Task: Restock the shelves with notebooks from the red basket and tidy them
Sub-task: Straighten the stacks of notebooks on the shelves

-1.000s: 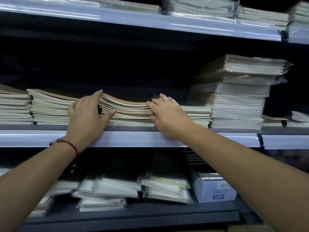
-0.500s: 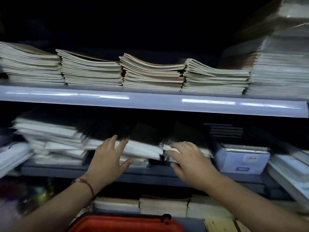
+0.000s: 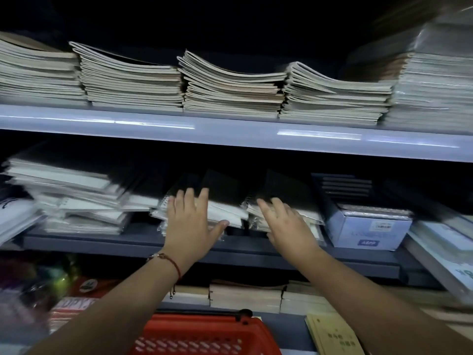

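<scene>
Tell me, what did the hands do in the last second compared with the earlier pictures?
Both hands left the stacks of thin notebooks on the upper shelf and dropped one shelf down. The left hand now lies on a wrapped spiral notebook, thumb under its edge; the right hand rests on the neighbouring pile. The view tilted down, revealing the red basket. The upper stacks look unchanged.

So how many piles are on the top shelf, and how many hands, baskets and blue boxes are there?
Piles: 5
Hands: 2
Basket: 1
Box: 1
Total: 9
</scene>
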{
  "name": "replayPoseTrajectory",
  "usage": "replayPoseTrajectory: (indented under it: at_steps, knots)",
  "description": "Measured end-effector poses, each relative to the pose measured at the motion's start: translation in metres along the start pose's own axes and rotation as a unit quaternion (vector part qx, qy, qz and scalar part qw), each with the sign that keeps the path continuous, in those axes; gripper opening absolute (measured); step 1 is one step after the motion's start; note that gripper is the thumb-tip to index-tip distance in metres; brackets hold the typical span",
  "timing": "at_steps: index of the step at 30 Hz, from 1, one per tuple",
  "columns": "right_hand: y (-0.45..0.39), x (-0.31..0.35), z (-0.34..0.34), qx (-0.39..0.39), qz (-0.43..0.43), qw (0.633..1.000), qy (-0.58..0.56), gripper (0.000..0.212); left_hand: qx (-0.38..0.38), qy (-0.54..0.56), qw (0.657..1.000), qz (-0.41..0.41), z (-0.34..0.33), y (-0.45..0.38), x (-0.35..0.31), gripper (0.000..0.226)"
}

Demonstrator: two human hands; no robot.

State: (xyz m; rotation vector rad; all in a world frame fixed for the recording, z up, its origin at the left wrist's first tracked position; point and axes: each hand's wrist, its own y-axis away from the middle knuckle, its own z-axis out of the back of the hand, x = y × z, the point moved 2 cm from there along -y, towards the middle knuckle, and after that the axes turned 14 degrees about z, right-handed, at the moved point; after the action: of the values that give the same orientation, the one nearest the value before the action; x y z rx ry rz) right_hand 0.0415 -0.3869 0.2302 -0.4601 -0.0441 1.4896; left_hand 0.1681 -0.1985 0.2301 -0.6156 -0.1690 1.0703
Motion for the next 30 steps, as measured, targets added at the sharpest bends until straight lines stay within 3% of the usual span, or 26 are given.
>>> replayPoseTrajectory:
  at_steps: [3,9,11,14,16,18,21,24,30]
  knots:
    - [-0.001,-0.01,0.003,-0.002,0.025,0.999,-0.02,0.081,0.026,0.021,0.999,-0.039,0.0,-0.001,-0.039,0.102]
    - [0.016,-0.032,0.006,-0.018,-0.014,0.988,-0.155,0.075,0.195,0.014,0.978,-0.071,-0.016,-0.019,-0.1,0.098]
    - [0.034,-0.04,0.007,-0.093,-0.107,0.953,-0.266,0.07,0.201,0.032,0.976,-0.071,-0.024,-0.022,-0.106,0.092]
    - [0.063,-0.051,-0.003,-0.204,-0.274,0.856,-0.387,0.06,0.168,0.033,0.983,-0.064,-0.034,-0.02,-0.109,0.087]
    - [0.07,-0.057,-0.017,-0.205,-0.326,0.804,-0.454,0.058,0.158,0.037,0.985,-0.061,-0.039,-0.019,-0.11,0.083]
    - [0.068,-0.062,-0.026,-0.19,-0.344,0.778,-0.49,0.059,0.157,0.048,0.985,-0.055,-0.04,-0.019,-0.111,0.08]
    - [0.061,-0.067,-0.034,-0.179,-0.351,0.766,-0.509,0.069,0.137,0.059,0.988,-0.047,-0.041,-0.018,-0.112,0.077]
    - [0.056,-0.073,-0.038,-0.198,-0.345,0.755,-0.522,0.046,0.096,0.069,0.993,-0.029,-0.043,-0.013,-0.121,0.067]
    - [0.056,-0.075,-0.044,-0.209,-0.343,0.822,-0.403,0.046,0.028,0.067,0.997,-0.006,-0.05,-0.005,-0.137,0.063]
